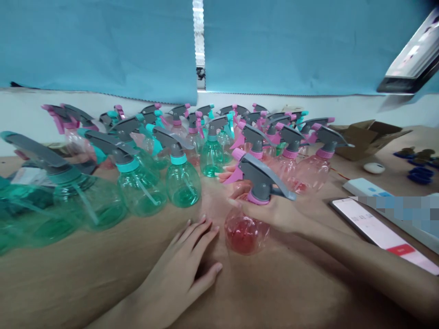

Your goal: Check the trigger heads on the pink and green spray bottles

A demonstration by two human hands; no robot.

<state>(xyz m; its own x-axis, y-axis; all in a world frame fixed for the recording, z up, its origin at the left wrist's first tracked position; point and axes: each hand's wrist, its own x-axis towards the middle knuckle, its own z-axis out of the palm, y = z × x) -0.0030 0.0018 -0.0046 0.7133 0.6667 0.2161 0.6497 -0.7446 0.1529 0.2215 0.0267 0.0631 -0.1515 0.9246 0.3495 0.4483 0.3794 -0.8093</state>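
My right hand (274,211) is wrapped around the neck of a pink spray bottle (244,230) with a grey trigger head (262,179) and a pink nozzle; the bottle stands on the brown table just in front of me. Just left of that bottle, my left hand (187,260) lies flat on the table with its fingers stretched out and nothing in it. Behind both hands stand several spray bottles: green ones (183,178) on the left, pink ones (310,171) on the right.
A phone (384,235) with a lit screen lies at the right, beside a white power strip (368,187). An open cardboard box (368,137) and blue caps (420,176) sit at the far right. A blue curtain (103,45) hangs behind.
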